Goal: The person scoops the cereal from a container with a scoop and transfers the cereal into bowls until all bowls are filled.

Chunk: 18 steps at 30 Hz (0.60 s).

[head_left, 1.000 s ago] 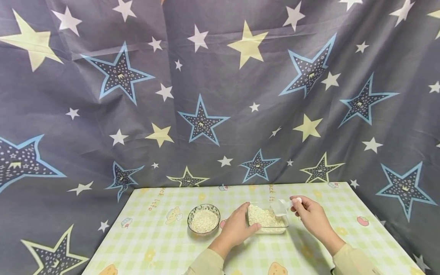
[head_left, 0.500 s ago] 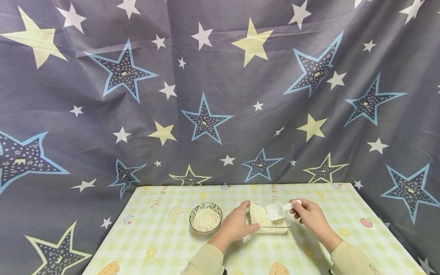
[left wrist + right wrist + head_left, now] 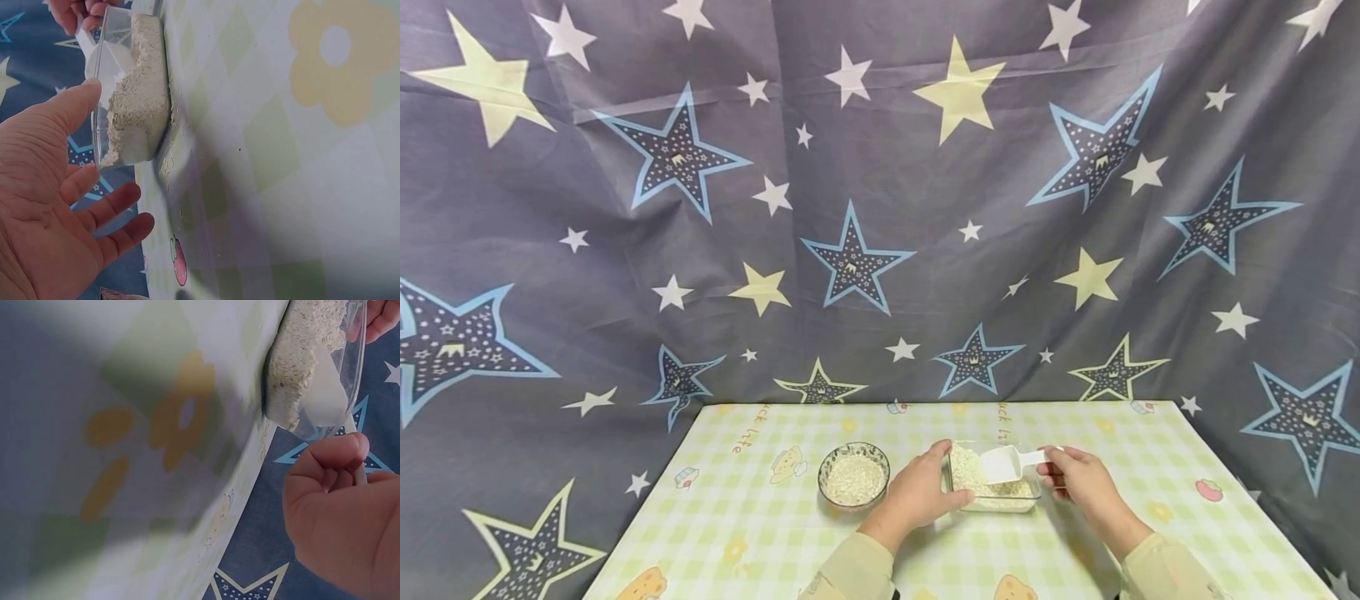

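Note:
A clear rectangular glass container holds a heap of pale, oat-like flakes. My left hand rests at its left end, thumb touching the rim; in the left wrist view the other fingers are spread and fairly straight by the end wall. My right hand pinches the handle of a white scoop between thumb and fingers. The scoop's bowl lies over the flakes inside the container, tilted, also visible through the glass in the right wrist view. How much it carries is hard to tell.
Left of the container stands a patterned round bowl with pale flakes in it. Both vessels sit on a table with a green checked cloth. Behind hangs a dark curtain with stars. Loose crumbs lie beside the container.
The right hand has turned and shifted the scoop leftward over the flakes, so its bowl shows more fully. The left hand keeps its place on the container. The whole head view has drifted slightly.

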Available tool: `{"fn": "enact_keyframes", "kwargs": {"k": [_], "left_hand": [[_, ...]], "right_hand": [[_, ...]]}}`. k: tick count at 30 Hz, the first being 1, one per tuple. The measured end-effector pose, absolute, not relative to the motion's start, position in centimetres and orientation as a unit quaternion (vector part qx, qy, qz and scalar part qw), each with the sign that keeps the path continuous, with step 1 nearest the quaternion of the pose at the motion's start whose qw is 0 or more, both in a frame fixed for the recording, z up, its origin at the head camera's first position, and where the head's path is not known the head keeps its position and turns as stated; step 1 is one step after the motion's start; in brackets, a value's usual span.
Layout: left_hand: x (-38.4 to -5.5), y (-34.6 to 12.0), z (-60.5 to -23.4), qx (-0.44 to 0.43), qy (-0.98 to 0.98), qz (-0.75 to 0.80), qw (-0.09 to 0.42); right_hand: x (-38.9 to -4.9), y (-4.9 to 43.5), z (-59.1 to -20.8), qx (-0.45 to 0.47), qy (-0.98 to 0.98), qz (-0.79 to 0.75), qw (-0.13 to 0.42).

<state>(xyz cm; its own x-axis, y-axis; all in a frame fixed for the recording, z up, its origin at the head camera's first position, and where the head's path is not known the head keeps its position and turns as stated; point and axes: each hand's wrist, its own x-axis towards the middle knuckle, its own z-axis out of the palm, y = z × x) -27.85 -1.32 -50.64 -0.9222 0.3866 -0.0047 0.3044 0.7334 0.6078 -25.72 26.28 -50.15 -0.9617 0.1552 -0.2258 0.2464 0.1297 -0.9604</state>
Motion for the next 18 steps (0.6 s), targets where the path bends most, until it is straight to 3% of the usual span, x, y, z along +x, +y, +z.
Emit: {"fn": "enact_keyframes", "kwargs": {"k": [18], "left_hand": [[-27.85,-1.11,-50.71,0.186,0.926,0.321,0.062]], "right_hand": [[-25.31,25.82,-50.87,0.132,0.733,-0.666,0.051]]}}
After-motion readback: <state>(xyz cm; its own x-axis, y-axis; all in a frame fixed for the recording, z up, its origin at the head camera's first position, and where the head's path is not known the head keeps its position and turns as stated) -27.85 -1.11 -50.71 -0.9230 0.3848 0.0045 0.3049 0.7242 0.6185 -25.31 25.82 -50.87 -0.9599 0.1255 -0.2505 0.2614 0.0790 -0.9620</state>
